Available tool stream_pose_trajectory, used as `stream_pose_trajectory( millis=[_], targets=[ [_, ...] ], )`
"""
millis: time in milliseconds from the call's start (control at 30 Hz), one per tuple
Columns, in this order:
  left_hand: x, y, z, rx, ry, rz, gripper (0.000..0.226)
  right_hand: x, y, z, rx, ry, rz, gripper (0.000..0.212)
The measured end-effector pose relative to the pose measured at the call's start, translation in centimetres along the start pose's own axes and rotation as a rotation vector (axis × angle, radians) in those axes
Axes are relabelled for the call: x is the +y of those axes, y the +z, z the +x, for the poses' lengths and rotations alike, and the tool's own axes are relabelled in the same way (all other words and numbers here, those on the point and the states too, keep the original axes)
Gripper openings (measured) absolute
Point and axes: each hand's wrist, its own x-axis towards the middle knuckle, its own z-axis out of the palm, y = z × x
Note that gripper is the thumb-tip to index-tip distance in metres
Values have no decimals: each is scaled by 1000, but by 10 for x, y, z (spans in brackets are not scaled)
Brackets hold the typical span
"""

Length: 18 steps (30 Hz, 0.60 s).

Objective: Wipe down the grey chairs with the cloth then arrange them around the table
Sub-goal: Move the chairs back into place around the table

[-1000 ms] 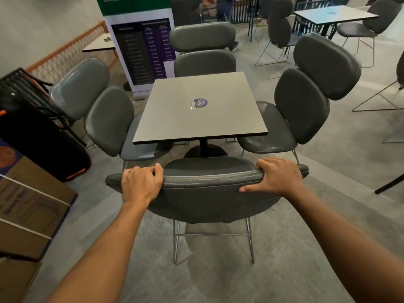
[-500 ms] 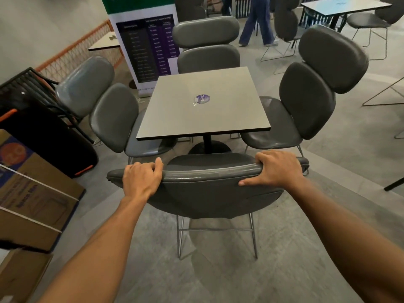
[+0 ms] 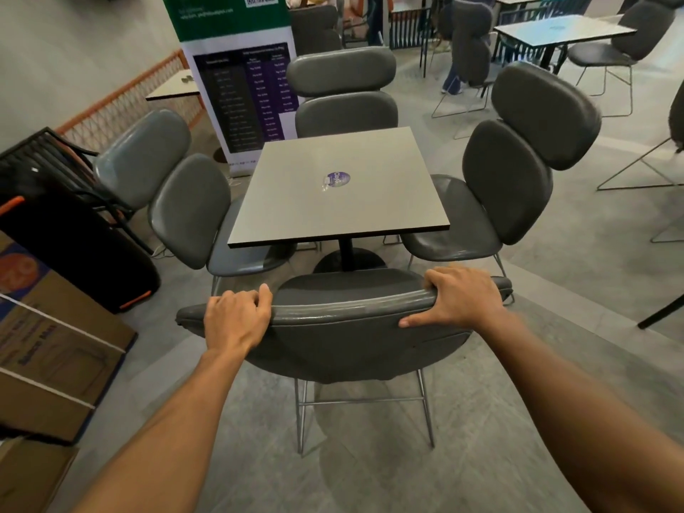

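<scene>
A grey padded chair stands right in front of me, its back toward me and its seat facing the square grey table. My left hand grips the top edge of its backrest on the left. My right hand grips the same edge on the right, fingers curled over the top. Three more grey chairs surround the table: one on the left, one at the far side, one on the right. No cloth is in view.
Cardboard boxes and a black case crowd the floor at my left. A green and purple banner stands behind the table. Other tables and chairs fill the back right, where a person walks. Bare floor lies to my right.
Both hands keep their grip on the backrest. The chair and my view have shifted slightly forward toward the table. A person in the background has walked to the right.
</scene>
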Motion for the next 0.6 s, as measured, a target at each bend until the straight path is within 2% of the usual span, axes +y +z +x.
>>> stream_pose_trajectory(
  millis=[133,267,467,600],
  targets=[
    [-2,-2,1,9,7,31,64,-1,2,0,-16,16,38,85],
    [-7,-2,16,7,103,69,58,3,5,6,22,20,-6,86],
    [-16,11,50,124,200,26,56,17,27,23,355,-52,-48,82],
    [-21,5,68,179,176,12,51,9,31,38,409,-66,-47,80]
  ],
)
